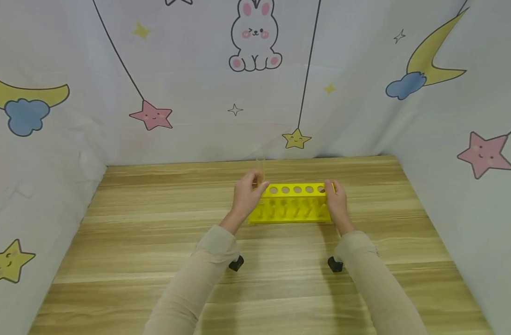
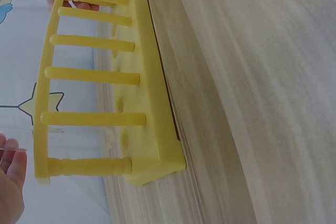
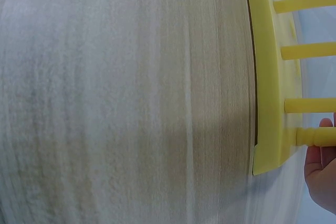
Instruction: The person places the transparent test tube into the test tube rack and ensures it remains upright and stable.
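Observation:
A yellow test tube rack (image 1: 290, 219) stands on the table, with a row of round holes in its top plate and upright pegs below. At the rack's left end, my left hand (image 1: 245, 197) pinches a clear test tube (image 1: 261, 165) that rises above the top plate. The tube is faint against the backdrop, and fingers hide its lower part. My right hand (image 1: 337, 204) grips the rack's right end, thumb near the last hole. In the right wrist view its fingers (image 3: 321, 169) are at the turned end post (image 3: 316, 137).
The wood-grain table (image 1: 155, 209) runs back to a white cloth backdrop (image 1: 197, 83) printed with stars, moons and a rabbit. Cloth also hangs on both sides. A small black piece (image 1: 236, 263) shows at the left cuff, another black piece (image 1: 335, 264) at the right.

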{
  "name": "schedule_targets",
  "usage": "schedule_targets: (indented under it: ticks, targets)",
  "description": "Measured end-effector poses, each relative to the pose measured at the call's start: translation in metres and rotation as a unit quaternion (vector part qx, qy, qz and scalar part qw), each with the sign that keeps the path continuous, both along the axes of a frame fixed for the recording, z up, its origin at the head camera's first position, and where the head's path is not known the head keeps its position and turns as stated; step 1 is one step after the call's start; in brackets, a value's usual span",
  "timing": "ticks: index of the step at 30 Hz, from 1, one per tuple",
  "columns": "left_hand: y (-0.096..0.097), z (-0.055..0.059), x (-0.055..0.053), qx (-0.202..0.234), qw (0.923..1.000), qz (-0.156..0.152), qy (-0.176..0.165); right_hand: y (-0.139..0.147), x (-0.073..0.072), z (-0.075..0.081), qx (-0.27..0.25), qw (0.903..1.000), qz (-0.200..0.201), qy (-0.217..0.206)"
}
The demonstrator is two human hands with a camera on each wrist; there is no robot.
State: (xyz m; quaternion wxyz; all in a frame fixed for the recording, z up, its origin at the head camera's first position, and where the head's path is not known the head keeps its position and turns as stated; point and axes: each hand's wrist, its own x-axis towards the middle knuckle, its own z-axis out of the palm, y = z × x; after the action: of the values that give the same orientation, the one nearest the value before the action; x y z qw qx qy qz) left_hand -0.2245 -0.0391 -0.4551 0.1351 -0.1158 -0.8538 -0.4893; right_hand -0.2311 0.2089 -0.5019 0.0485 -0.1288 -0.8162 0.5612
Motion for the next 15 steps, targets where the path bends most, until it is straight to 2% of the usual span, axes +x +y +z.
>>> schedule_targets:
  ticks: [15]
  targets:
    - [-0.0003,-0.0064,0.0016,-0.013,0.9998,0.003,-0.013,-0.0011,0.0011,0.0011,-0.013,0.9999,-0.005,-0.003]
